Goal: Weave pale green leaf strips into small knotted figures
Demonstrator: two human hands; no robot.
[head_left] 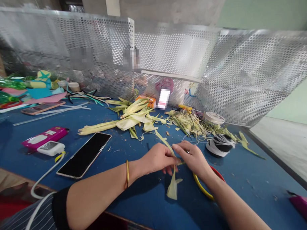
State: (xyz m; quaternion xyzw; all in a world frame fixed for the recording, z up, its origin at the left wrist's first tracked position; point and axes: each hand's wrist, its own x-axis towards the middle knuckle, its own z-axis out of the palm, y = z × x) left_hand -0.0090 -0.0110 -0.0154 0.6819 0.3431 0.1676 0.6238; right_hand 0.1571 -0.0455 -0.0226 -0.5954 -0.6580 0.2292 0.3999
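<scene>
My left hand [160, 158] is closed, pinching a pale green strip of corn husk [172, 188] whose wide end hangs down below the fingers. The strip's other end runs up and away from me towards a heap of husks [135, 114]. Close beside it, my right hand [191, 157] has its thumb and fingers pressed together on the same husk. Below my right wrist lies a ring wrapped in yellow and red [203, 188], partly hidden by the forearm. A spool of white cord on a black core [220, 145] stands to the right of that hand.
A black-screened phone [85, 154] and a magenta device with a white charger [47, 140] lie on the left. Husk scraps [191, 122] pile up at the back right. A perforated metal screen [171, 54] closes off the far edge, with people behind it.
</scene>
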